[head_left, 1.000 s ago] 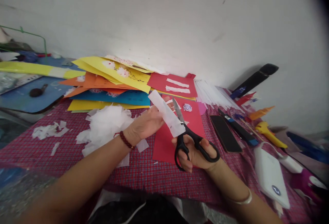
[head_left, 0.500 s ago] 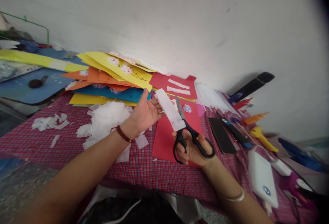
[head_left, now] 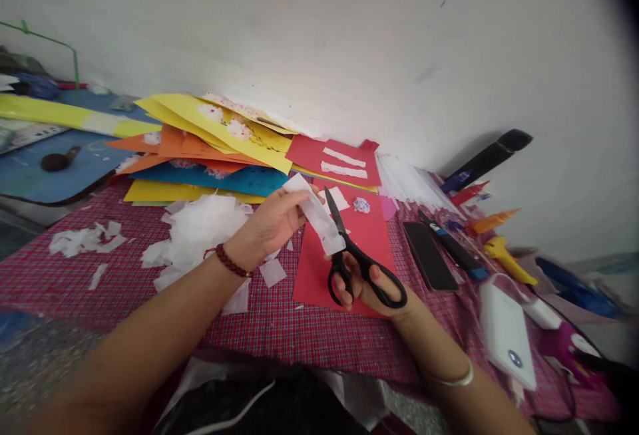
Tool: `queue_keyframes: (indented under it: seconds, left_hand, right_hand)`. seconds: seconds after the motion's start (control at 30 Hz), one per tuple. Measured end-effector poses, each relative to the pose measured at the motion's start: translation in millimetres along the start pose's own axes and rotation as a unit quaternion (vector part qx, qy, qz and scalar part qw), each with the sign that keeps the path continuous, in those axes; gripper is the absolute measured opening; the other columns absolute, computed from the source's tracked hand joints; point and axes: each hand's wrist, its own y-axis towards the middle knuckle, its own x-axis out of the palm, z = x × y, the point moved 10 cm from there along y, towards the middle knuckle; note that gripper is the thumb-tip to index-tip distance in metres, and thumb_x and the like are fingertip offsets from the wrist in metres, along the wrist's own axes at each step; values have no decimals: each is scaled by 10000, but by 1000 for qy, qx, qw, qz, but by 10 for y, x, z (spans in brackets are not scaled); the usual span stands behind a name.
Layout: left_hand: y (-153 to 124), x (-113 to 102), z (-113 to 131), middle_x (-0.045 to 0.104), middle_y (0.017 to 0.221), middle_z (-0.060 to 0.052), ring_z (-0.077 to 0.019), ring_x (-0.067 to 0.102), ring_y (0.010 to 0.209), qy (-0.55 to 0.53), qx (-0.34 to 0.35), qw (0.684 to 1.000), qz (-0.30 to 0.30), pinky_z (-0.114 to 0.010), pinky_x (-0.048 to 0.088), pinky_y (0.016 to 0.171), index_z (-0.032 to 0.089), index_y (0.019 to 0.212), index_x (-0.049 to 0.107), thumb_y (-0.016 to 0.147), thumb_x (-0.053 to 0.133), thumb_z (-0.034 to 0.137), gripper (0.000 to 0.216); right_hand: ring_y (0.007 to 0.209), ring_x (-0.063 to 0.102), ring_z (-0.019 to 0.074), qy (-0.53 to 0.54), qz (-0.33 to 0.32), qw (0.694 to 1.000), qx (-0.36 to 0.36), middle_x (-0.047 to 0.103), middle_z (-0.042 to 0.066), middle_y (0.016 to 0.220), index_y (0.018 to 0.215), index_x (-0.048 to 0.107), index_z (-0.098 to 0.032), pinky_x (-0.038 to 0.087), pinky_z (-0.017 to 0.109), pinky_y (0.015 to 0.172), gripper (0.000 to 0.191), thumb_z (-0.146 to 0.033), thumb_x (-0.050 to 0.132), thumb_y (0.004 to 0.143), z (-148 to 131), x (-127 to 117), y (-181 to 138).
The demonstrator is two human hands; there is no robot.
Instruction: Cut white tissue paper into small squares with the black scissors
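A strip of white paper (head_left: 319,219) is pinched between the thumb and fingers of my left hand (head_left: 281,221). My right hand (head_left: 367,285) has its fingers through the black handles of a pair of scissors (head_left: 344,235). The scissors point up and away, their blades beside the strip and looking closed or nearly so. The strip's lower end meets the scissors near the pivot. Beneath both hands lies a red sheet of paper (head_left: 319,275), with a small speckled paper flower (head_left: 361,205) and white scraps on it. A heap of white paper pieces (head_left: 204,232) sits left of it.
Stacked coloured sheets (head_left: 214,136) stand along the wall. Another red sheet (head_left: 299,149) bears two white strips. To the right lie a phone (head_left: 429,255), a utility knife (head_left: 456,249), a yellow glue gun (head_left: 509,262) and a white power bank (head_left: 506,335). The table has a checked cloth (head_left: 279,335).
My left thumb has come down onto the white strip, which lay against the open fingers before. Both hands, the strip and the scissors have shifted slightly left.
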Motion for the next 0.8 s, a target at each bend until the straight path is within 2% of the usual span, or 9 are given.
queue_keyframes:
  seconds: [0.17,0.27,0.37,0.47,0.57,0.63,0.7,0.8]
  left_hand:
    - [19,-86,-16,733,793,-45,-150,664,769,17,-11,999,36,-285,506,757,144,835,740,796,659,160,92]
    - [15,-136,-19,735,820,-48,-120,633,712,32,-34,998,51,-228,468,606,134,842,733,786,673,151,83]
    - [7,-186,-67,702,752,-32,-65,554,581,30,-90,994,60,-183,380,474,108,817,712,767,693,91,56]
    - [-4,-263,-81,645,654,1,-41,545,539,-7,-119,988,94,-171,483,557,106,711,654,775,658,18,108]
    - [-6,-269,-55,660,670,-3,-61,631,618,-30,-109,988,104,-194,563,698,118,678,619,788,619,-7,167]
    - [-11,-230,-63,714,753,-37,-91,671,676,-23,-109,990,89,-220,582,711,111,774,662,809,602,14,119]
    - [-20,-212,-72,732,793,-50,-109,681,696,-14,-106,991,83,-244,590,691,112,862,679,839,599,45,107]
    - [-28,-227,-62,691,728,-1,-97,663,662,-6,-84,992,92,-259,588,689,140,820,633,857,636,63,86]
  right_hand:
    - [656,551,123,4,-4,1000,-5,607,30,891,1367,599,-201,488,249,586,639,-659,623,921,-15,-12,3]
    - [652,548,123,4,0,1000,1,607,30,888,1350,595,-198,496,261,601,643,-666,633,912,13,-36,-11]
    - [660,566,122,11,6,1000,3,613,29,885,1231,610,-207,486,252,601,541,-646,644,916,43,-60,-26]
    - [664,580,125,-8,19,1000,-1,615,34,884,1137,596,-208,471,245,590,478,-630,651,919,41,-93,-29]
    - [650,574,129,-50,33,998,7,605,34,877,1183,586,-191,461,252,580,557,-668,647,902,32,-115,-26]
    - [639,571,129,-69,36,997,6,608,34,878,1182,585,-189,457,256,575,569,-684,628,904,16,-108,-26]
    - [646,576,130,-76,34,997,-3,612,35,883,1098,592,-201,457,257,578,499,-669,608,925,-8,-88,-27]
    - [666,577,138,-61,34,997,-11,610,37,883,1000,589,-215,465,264,584,434,-644,605,938,-11,-70,-29]
